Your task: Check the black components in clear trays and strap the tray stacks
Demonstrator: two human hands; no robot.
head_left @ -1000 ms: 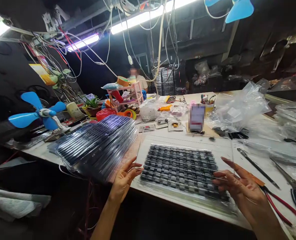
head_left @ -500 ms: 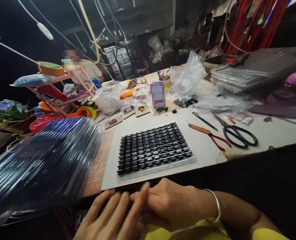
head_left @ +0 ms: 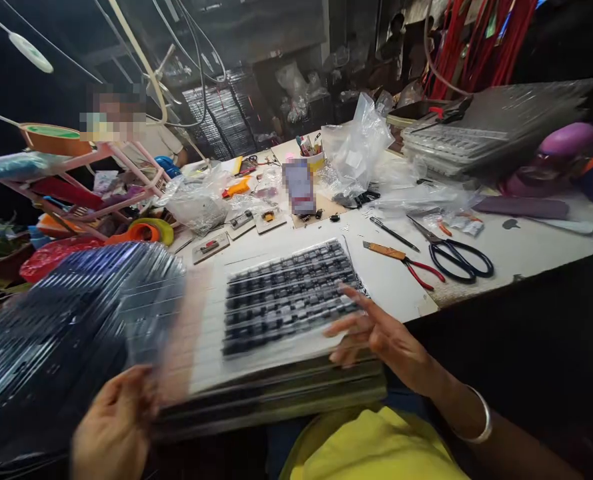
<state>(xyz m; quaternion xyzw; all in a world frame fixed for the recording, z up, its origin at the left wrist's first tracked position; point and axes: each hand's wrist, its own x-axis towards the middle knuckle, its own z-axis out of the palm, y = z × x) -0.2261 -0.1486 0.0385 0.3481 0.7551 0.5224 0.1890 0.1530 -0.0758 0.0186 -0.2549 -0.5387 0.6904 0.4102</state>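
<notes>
A clear plastic sheet or tray [head_left: 151,320], blurred by motion, stretches from the lower left across the front of the table. My left hand [head_left: 116,417] grips its left edge, fingers closed on it. Through the plastic I see a tray of small black parts [head_left: 289,297], set in rows on a white board [head_left: 401,287]. My right hand [head_left: 371,333] is open, fingers spread, over the right front side of this tray. Whether its fingertips touch the plastic I cannot tell.
Stacked ribbed plastic trays [head_left: 56,333] fill the left side. Red-handled pliers [head_left: 423,272], an orange cutter [head_left: 383,251], black scissors [head_left: 459,257] and tweezers [head_left: 393,233] lie at right. Clear bags [head_left: 359,143] stand behind. Across the table sits another person [head_left: 153,147].
My hands were together at the table's front edge and have moved apart. The left now holds the clear plastic, which spans the black parts. The view has shifted slightly right.
</notes>
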